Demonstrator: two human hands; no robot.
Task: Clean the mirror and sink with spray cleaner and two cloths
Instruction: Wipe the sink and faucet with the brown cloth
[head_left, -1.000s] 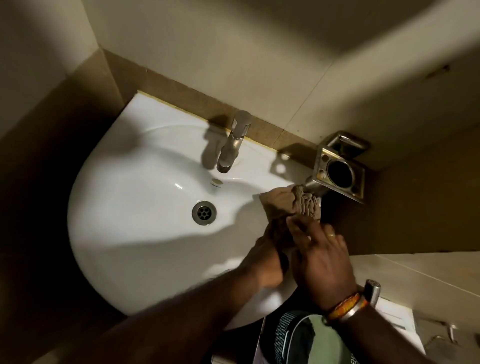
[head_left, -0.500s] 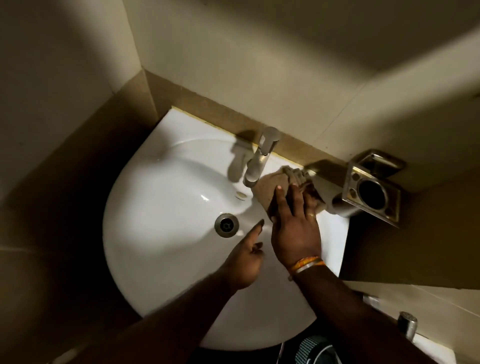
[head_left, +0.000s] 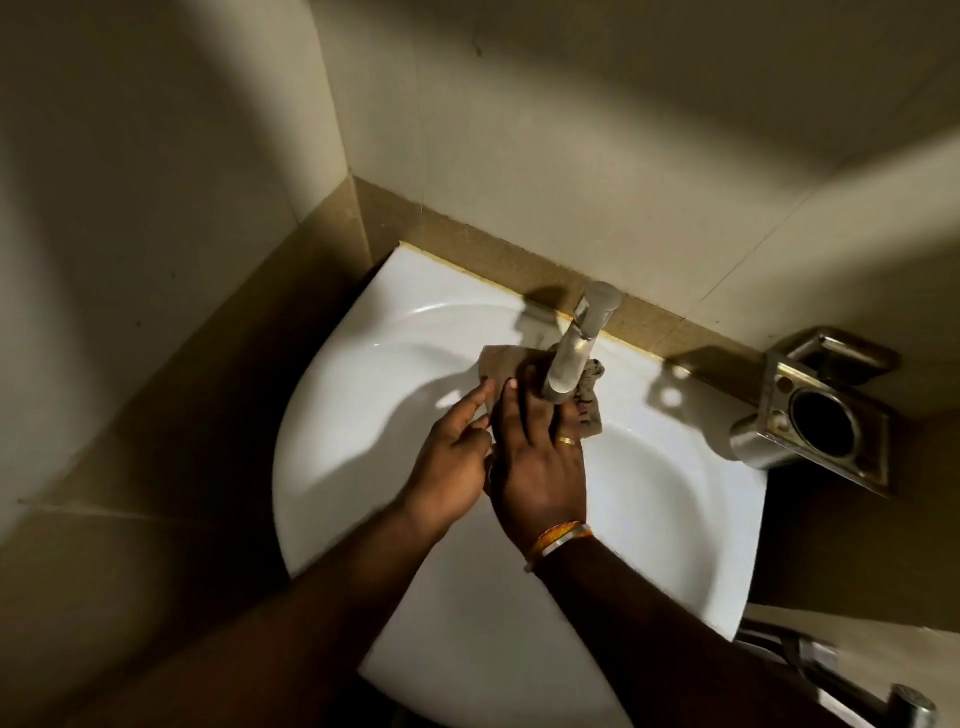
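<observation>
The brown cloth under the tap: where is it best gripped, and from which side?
Best guess: the loose flap of the brown cloth, left of the faucet, approached from the left. It lies flat and exposed on the sink, while the right hand covers the middle.

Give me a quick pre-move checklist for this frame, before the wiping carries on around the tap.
1. Cloth lies on the sink under the tap: ok.
2. Right hand presses the cloth with straight fingers: ok.
3. Left hand has fingertips at the cloth's left edge; real contact: cannot tell.
4. Tap off, no water running: ok.
5. Spray cleaner and second cloth within reach: cannot tell, neither is in view.
6. Metal holder stands apart from both hands: ok.
</observation>
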